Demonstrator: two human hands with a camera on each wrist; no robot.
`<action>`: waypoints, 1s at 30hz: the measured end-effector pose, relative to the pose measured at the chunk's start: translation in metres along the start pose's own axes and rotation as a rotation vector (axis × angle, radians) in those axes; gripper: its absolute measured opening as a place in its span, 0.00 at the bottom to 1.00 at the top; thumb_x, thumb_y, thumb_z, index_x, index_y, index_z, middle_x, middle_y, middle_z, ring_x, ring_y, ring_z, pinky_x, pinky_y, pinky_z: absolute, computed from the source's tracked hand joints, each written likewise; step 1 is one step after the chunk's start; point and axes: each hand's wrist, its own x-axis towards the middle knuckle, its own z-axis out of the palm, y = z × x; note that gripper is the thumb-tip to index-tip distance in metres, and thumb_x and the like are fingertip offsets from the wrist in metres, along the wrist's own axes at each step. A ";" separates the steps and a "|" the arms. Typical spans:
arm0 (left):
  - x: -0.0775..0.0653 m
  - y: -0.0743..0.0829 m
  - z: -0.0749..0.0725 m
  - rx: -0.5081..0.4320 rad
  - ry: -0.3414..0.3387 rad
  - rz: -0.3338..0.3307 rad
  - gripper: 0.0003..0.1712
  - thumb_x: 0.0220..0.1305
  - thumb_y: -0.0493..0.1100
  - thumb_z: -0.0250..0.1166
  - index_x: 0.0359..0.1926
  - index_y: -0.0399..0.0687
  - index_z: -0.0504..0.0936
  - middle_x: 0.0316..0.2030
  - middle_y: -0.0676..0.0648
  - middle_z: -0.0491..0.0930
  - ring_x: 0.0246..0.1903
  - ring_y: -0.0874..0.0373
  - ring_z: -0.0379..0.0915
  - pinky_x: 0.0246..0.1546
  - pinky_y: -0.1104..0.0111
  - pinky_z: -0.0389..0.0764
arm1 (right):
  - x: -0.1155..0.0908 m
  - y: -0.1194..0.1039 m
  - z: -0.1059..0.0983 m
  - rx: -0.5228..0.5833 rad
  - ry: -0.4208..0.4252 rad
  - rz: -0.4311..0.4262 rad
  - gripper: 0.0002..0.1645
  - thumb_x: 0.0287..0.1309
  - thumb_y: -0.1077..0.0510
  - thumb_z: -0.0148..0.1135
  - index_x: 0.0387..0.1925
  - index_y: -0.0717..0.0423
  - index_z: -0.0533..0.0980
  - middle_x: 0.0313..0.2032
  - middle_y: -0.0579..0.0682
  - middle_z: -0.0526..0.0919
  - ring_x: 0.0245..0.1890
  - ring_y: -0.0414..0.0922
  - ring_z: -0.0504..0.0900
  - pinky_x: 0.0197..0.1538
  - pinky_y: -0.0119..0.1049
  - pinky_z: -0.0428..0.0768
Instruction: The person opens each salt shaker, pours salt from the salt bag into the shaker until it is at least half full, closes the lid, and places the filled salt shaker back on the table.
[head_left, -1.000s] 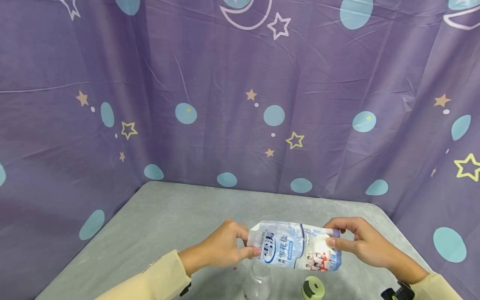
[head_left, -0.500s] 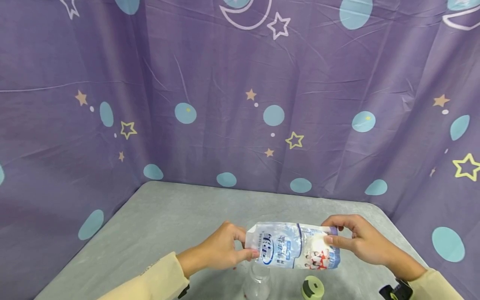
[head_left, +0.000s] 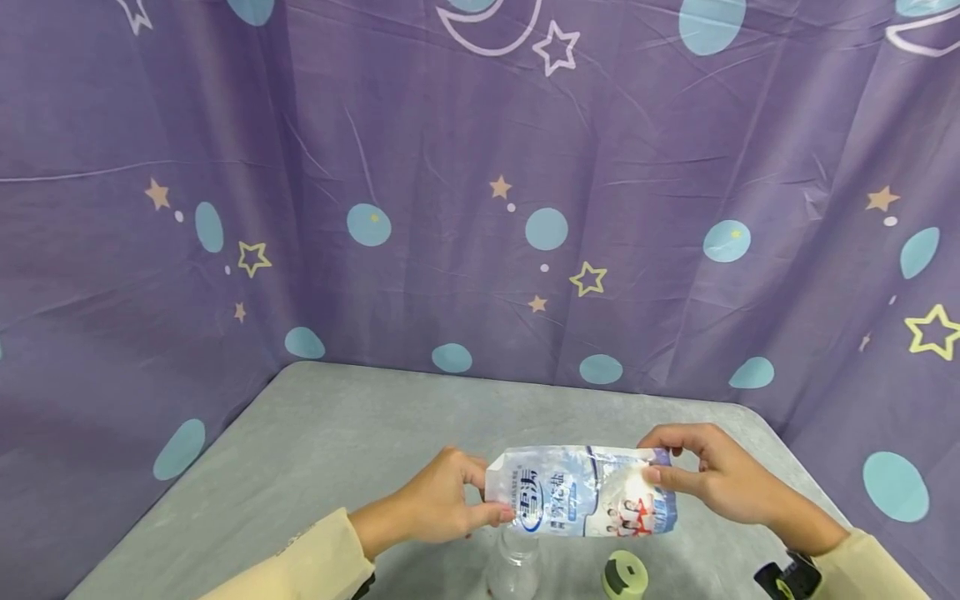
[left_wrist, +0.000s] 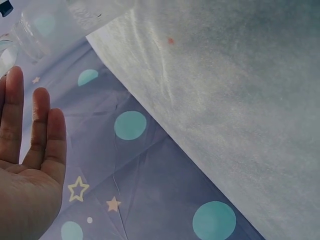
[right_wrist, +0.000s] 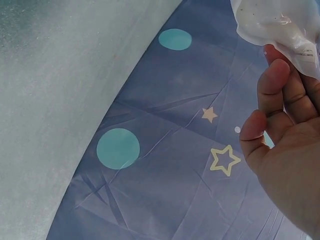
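A blue and white plastic bag of salt (head_left: 573, 500) lies sideways in the air between both hands in the head view. My left hand (head_left: 441, 500) pinches its left end between thumb and fingers. At the other end, my right hand (head_left: 723, 482) grips the bag with the thumb on the printed front. Directly below the left end stands a clear bottle (head_left: 514, 571), its mouth overlapped by the bag in this view. The bottle's neck (left_wrist: 32, 32) also shows in the left wrist view, near the fingertips. White contents bulge in the bag (right_wrist: 280, 25) in the right wrist view.
A light green lid (head_left: 626, 575) with a dark patch rests on the grey table (head_left: 375, 417), right of the bottle. Behind the table hangs a purple curtain (head_left: 450, 275) with stars and blue dots. A small red speck (left_wrist: 171, 41) lies on the tabletop.
Both hands and the bag have shifted slightly left. The right hand has risen a little, and the bag's front looks more creased. Bottle and lid stay in place.
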 end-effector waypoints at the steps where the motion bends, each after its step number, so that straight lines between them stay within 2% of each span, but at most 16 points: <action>1: 0.000 -0.001 0.000 0.002 -0.001 0.004 0.03 0.61 0.41 0.76 0.31 0.47 0.92 0.30 0.59 0.86 0.25 0.66 0.80 0.15 0.66 0.81 | 0.001 0.000 0.000 0.000 0.000 -0.003 0.18 0.61 0.68 0.67 0.41 0.39 0.84 0.34 0.37 0.85 0.34 0.38 0.78 0.39 0.34 0.73; 15: -0.003 -0.003 0.000 -0.022 -0.009 0.027 0.02 0.61 0.40 0.76 0.35 0.47 0.92 0.36 0.56 0.89 0.27 0.66 0.81 0.16 0.66 0.81 | 0.007 -0.007 -0.003 0.015 -0.013 0.020 0.16 0.62 0.67 0.66 0.41 0.41 0.84 0.33 0.38 0.85 0.33 0.39 0.80 0.39 0.34 0.76; 19: -0.003 -0.004 0.001 -0.017 -0.010 0.034 0.04 0.59 0.39 0.77 0.36 0.47 0.93 0.39 0.56 0.89 0.36 0.66 0.84 0.33 0.69 0.85 | 0.008 -0.008 -0.004 0.022 -0.021 0.016 0.16 0.62 0.68 0.66 0.40 0.41 0.83 0.33 0.38 0.85 0.33 0.39 0.80 0.39 0.35 0.77; 22: -0.003 -0.005 0.002 -0.006 -0.010 0.042 0.04 0.58 0.38 0.77 0.36 0.47 0.93 0.40 0.57 0.89 0.42 0.66 0.84 0.45 0.70 0.82 | 0.010 -0.009 -0.004 0.030 -0.028 0.019 0.15 0.62 0.67 0.66 0.41 0.41 0.83 0.33 0.38 0.85 0.33 0.39 0.81 0.39 0.35 0.78; 30: -0.003 -0.008 0.003 0.011 -0.007 0.062 0.05 0.58 0.39 0.77 0.37 0.46 0.92 0.40 0.57 0.89 0.42 0.66 0.84 0.45 0.70 0.83 | 0.011 -0.011 -0.005 0.020 -0.019 0.004 0.15 0.62 0.67 0.67 0.40 0.41 0.83 0.32 0.38 0.84 0.31 0.39 0.80 0.37 0.34 0.78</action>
